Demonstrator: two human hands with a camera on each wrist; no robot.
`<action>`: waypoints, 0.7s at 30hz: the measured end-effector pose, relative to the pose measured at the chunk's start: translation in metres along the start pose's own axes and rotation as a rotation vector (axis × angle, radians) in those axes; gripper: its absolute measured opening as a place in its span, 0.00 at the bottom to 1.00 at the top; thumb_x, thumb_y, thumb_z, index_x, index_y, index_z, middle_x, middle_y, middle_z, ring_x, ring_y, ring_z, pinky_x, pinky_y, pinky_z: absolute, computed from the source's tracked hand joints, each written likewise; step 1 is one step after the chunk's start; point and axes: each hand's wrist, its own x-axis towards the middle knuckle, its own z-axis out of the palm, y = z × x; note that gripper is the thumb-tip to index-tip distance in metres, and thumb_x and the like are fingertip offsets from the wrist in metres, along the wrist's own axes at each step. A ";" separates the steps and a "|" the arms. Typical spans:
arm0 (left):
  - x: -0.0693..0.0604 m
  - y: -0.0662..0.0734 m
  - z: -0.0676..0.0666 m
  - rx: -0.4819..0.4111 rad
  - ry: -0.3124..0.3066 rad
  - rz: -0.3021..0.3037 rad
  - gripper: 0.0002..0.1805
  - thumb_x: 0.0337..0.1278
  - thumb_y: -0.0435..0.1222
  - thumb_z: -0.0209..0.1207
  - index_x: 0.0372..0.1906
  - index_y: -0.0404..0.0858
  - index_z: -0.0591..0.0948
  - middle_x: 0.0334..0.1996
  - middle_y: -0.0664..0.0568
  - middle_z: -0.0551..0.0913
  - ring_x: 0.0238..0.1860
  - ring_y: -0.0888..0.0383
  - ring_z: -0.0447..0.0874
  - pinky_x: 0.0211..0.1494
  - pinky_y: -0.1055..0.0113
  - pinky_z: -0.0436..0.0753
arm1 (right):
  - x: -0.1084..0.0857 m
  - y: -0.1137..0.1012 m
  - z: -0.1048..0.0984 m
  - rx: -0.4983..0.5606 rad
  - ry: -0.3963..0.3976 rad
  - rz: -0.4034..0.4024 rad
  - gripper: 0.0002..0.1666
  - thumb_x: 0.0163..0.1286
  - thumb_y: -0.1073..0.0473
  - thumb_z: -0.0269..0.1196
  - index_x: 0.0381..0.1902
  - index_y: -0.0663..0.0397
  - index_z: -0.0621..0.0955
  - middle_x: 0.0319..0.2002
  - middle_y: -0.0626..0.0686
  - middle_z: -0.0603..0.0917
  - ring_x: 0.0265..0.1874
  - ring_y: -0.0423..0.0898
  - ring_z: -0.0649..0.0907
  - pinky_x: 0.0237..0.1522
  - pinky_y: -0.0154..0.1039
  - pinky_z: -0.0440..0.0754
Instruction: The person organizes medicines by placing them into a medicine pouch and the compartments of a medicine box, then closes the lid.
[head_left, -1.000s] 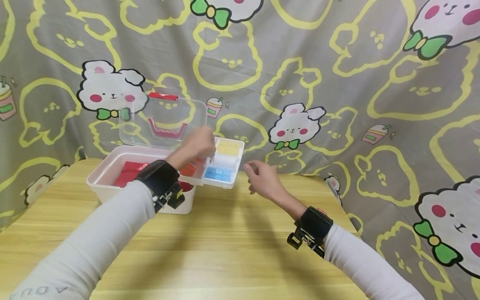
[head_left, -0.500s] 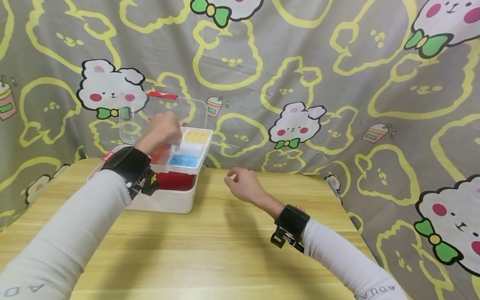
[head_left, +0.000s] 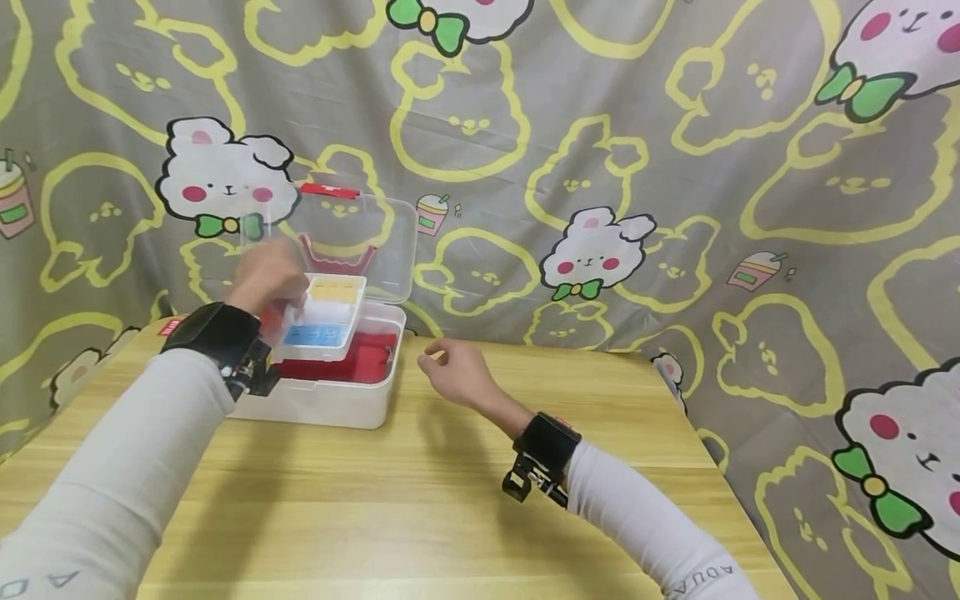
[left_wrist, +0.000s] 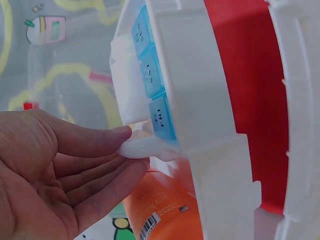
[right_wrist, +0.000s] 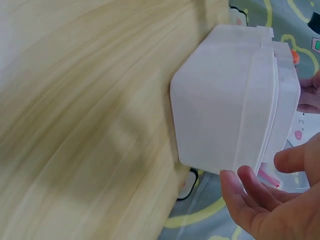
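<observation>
My left hand (head_left: 268, 273) pinches the white handle (left_wrist: 142, 148) of a white tray (left_wrist: 200, 80) between thumb and fingers. Inside the tray lie a blue pill case (head_left: 311, 335), a white roll (head_left: 330, 312), a yellow item (head_left: 333, 290) and an orange bottle (left_wrist: 160, 207) with a barcode. The tray is over the white storage box (head_left: 330, 408), whose red contents (head_left: 367, 358) show beneath it. Right of the box, my right hand (head_left: 459, 373) hovers with loosely bent fingers, holding nothing; in the right wrist view its fingertips appear near the box's side.
The box's clear lid (head_left: 393, 242) stands raised at the back, with a red latch (head_left: 330, 191) and a pinkish-red handle (head_left: 337, 257). A wooden table (head_left: 450, 517) bears the box. Behind it hangs a grey patterned curtain (head_left: 480, 192).
My left hand has carried the tray leftward from beyond the box's right end to over the box. My right hand has drifted left, nearer the box.
</observation>
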 end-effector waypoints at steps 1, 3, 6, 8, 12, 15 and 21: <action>0.000 -0.002 0.000 -0.009 -0.004 -0.005 0.12 0.55 0.31 0.65 0.40 0.26 0.81 0.27 0.38 0.81 0.26 0.45 0.84 0.27 0.62 0.80 | 0.001 -0.001 0.002 0.023 -0.002 0.015 0.20 0.73 0.52 0.60 0.54 0.59 0.84 0.39 0.57 0.89 0.35 0.47 0.87 0.37 0.38 0.83; -0.001 -0.006 -0.002 -0.011 -0.010 -0.011 0.13 0.55 0.31 0.65 0.42 0.25 0.80 0.28 0.38 0.81 0.26 0.44 0.84 0.28 0.62 0.81 | 0.004 -0.001 0.005 0.078 -0.007 0.043 0.21 0.73 0.52 0.60 0.55 0.60 0.83 0.38 0.57 0.89 0.32 0.46 0.88 0.35 0.37 0.83; -0.002 -0.011 -0.004 -0.013 -0.019 -0.022 0.15 0.54 0.30 0.65 0.43 0.23 0.79 0.29 0.36 0.81 0.27 0.44 0.84 0.29 0.62 0.81 | 0.006 -0.003 0.009 0.183 -0.022 0.082 0.22 0.73 0.52 0.61 0.57 0.61 0.82 0.37 0.57 0.90 0.29 0.49 0.89 0.30 0.35 0.84; -0.002 -0.014 -0.004 -0.020 -0.025 -0.035 0.16 0.54 0.30 0.66 0.44 0.23 0.78 0.29 0.35 0.81 0.27 0.44 0.84 0.29 0.61 0.82 | 0.007 -0.005 0.011 0.251 -0.033 0.104 0.23 0.73 0.53 0.61 0.60 0.61 0.81 0.38 0.59 0.90 0.31 0.54 0.90 0.31 0.36 0.86; -0.002 -0.017 -0.005 -0.043 -0.037 -0.048 0.17 0.54 0.30 0.66 0.46 0.22 0.78 0.32 0.34 0.82 0.28 0.43 0.86 0.30 0.61 0.84 | 0.010 -0.011 0.014 0.350 -0.053 0.130 0.25 0.74 0.55 0.61 0.63 0.65 0.78 0.45 0.66 0.88 0.41 0.62 0.89 0.37 0.40 0.89; -0.003 -0.019 -0.006 -0.055 -0.047 -0.052 0.18 0.54 0.29 0.66 0.47 0.22 0.77 0.35 0.32 0.82 0.28 0.43 0.86 0.30 0.61 0.85 | 0.011 -0.015 0.017 0.351 -0.065 0.131 0.27 0.73 0.56 0.62 0.64 0.66 0.76 0.47 0.67 0.87 0.43 0.63 0.89 0.39 0.42 0.89; -0.004 -0.022 -0.007 -0.085 -0.092 -0.075 0.20 0.55 0.28 0.66 0.51 0.21 0.76 0.37 0.30 0.83 0.27 0.43 0.88 0.31 0.59 0.87 | 0.011 -0.016 0.025 0.283 -0.063 0.100 0.32 0.69 0.53 0.65 0.67 0.62 0.75 0.44 0.62 0.90 0.39 0.58 0.91 0.35 0.36 0.85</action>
